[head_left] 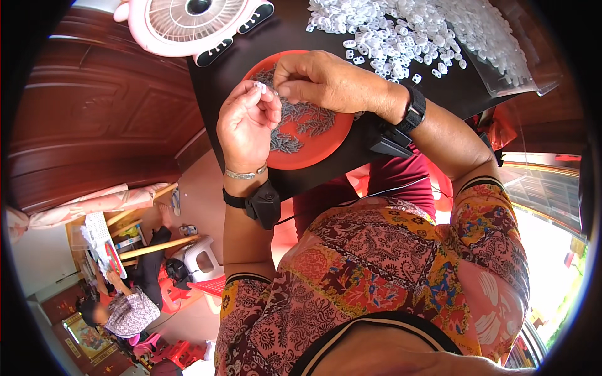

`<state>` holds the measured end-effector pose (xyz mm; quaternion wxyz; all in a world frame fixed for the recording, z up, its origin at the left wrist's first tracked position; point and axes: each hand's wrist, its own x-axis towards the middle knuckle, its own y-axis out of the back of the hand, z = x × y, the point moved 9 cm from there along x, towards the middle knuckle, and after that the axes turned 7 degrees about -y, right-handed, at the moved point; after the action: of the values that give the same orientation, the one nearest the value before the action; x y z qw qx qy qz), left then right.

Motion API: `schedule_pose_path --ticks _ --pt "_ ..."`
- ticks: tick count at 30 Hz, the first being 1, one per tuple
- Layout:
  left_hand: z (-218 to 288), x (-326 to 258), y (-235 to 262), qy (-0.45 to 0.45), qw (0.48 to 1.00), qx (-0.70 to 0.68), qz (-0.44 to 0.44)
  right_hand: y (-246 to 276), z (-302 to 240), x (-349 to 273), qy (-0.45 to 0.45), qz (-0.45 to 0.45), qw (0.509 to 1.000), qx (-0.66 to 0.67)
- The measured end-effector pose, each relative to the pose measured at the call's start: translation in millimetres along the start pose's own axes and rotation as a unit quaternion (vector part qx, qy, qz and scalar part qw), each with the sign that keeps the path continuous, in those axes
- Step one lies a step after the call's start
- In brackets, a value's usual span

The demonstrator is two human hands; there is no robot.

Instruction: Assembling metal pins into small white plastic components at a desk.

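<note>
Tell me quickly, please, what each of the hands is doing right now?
Left hand: closed, pinching a small white piece at its fingertips.
Right hand: fingers curled at the same piece; its own grip cannot be told.

A: Where did the plate (313, 147) sit?
B: On the table (295, 31), under both hands. Fan (191, 22) stood behind-left of it; loose plastic pieces (407, 31) lay behind-right, on the same table.

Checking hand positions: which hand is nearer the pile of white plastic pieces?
Right. The right hand sits just beside the white pieces; the left hand is farther off, over the red plate.
</note>
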<state>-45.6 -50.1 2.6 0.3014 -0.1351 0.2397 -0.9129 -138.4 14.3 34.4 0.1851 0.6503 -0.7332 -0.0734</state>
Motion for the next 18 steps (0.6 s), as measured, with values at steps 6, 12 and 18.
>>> schedule_pose_path --ticks 6,12,18 --pt "1.8 -0.8 1.9 -0.011 1.0 0.004 0.021 -1.3 -1.8 -2.4 -0.022 -0.028 0.998 -0.057" --pt "4.3 -1.0 0.7 -0.013 1.0 0.012 0.006 5.4 -6.3 -3.3 0.028 0.024 0.994 -0.103" --pt "11.0 0.2 9.3 -0.031 0.998 0.027 0.041 -27.9 -15.5 -13.8 0.137 -0.1 0.961 -0.218"
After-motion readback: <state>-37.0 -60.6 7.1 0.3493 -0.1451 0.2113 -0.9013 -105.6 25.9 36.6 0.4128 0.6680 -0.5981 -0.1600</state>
